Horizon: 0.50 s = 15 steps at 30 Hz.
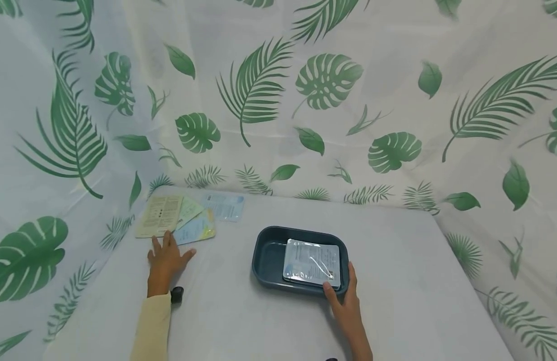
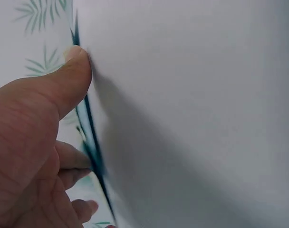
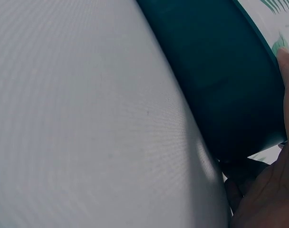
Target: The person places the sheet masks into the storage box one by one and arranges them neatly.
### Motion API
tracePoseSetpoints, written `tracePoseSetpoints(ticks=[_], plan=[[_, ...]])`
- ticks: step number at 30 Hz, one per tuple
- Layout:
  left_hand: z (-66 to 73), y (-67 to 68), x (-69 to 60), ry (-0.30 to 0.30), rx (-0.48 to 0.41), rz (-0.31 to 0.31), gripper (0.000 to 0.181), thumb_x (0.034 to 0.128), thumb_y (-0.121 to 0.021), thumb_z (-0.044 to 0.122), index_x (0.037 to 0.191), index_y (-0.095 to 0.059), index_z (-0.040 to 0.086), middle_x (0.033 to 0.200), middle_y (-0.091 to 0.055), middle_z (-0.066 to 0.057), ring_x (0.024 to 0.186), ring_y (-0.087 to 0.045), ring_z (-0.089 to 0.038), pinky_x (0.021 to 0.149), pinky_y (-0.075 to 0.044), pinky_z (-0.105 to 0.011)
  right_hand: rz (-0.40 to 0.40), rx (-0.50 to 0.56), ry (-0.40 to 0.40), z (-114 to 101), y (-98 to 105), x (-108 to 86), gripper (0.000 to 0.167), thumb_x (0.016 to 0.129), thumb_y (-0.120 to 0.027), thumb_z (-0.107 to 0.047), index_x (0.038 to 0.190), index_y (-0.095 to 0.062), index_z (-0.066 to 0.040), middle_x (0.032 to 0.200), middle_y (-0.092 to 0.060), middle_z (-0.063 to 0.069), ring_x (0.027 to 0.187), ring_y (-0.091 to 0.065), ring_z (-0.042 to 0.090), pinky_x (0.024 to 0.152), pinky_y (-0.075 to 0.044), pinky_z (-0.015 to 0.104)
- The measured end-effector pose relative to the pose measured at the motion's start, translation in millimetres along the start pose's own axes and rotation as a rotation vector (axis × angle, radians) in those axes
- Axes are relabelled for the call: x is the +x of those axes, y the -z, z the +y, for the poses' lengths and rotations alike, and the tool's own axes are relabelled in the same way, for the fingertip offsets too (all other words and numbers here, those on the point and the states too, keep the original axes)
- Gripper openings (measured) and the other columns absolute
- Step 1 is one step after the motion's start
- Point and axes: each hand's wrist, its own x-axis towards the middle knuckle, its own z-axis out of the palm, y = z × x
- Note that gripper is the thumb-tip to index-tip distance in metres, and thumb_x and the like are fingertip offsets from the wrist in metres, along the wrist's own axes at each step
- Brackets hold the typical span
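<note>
Flat packets lie in two places about the dark blue tray (image 1: 268,260): a silvery packet (image 1: 311,261) rests inside its right part, while a tan packet (image 1: 158,215), a green packet (image 1: 188,209), a blue-and-yellow packet (image 1: 197,229) and a pale blue packet (image 1: 224,206) lie beyond it to the left. The left hand (image 1: 164,260), left of the tray, has its fingers spread and grips nothing, fingertips at the tan packet's near edge; the right hand (image 1: 348,301) holds the tray's near right corner, thumb at the rim. The step in hand appears to be picking up a loose packet while the tray is steadied; the next move likely calls for a pinch on one thin edge. Fingertip contact with the tan packet is uncertain. Whether others lie beneath the silvery packet cannot be told; print is illegible, and the right forearm is cut off.
</note>
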Motion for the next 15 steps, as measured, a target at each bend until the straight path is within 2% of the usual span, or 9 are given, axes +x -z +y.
tracePoseSetpoints(ticks=[5,10,12,15], plan=[[21.9,-7.4,-34.4,-0.075,0.061,0.048,0.091,0.0917,-0.065,0.043,0.142,-0.024,-0.021,0.153,-0.022,-0.034,0.141,-0.008,-0.059,0.105,-0.021,-0.074,-0.012,-0.022,-0.009,0.3,3.9,-0.2,0.09,0.094,-0.062,-0.037,0.158,0.0,-0.024,0.162,-0.015,0.02,0.147,-0.019,0.046,0.113,-0.02,0.065],[53.2,-16.7,-65.6,-0.162,0.106,0.071,0.081,0.09,-0.069,0.038,0.137,-0.038,-0.02,0.146,-0.037,-0.032,0.138,-0.024,-0.058,0.103,-0.028,-0.072,-0.017,-0.03,-0.017,-1.8,5.8,0.4,0.09,0.094,-0.062,-0.038,0.158,0.001,-0.024,0.163,-0.014,0.02,0.147,-0.018,0.046,0.113,-0.019,0.065],[64.1,-18.2,-72.2,-0.218,0.104,0.055,0.075,0.0905,-0.069,0.036,0.136,-0.042,-0.017,0.142,-0.043,-0.031,0.135,-0.033,-0.055,0.101,-0.032,-0.07,-0.02,-0.028,-0.019,-2.8,5.4,1.0,0.09,0.094,-0.062,-0.038,0.158,0.001,-0.023,0.163,-0.013,0.02,0.147,-0.017,0.046,0.113,-0.019,0.065],[74.2,-17.6,-75.2,-0.33,0.02,-0.024,0.065,0.0936,-0.065,0.033,0.139,-0.045,-0.009,0.141,-0.047,-0.027,0.132,-0.043,-0.047,0.102,-0.037,-0.063,-0.019,-0.028,-0.03,-3.4,4.0,1.1,0.091,0.094,-0.062,-0.038,0.158,0.001,-0.024,0.163,-0.013,0.02,0.147,-0.017,0.047,0.113,-0.018,0.066]])
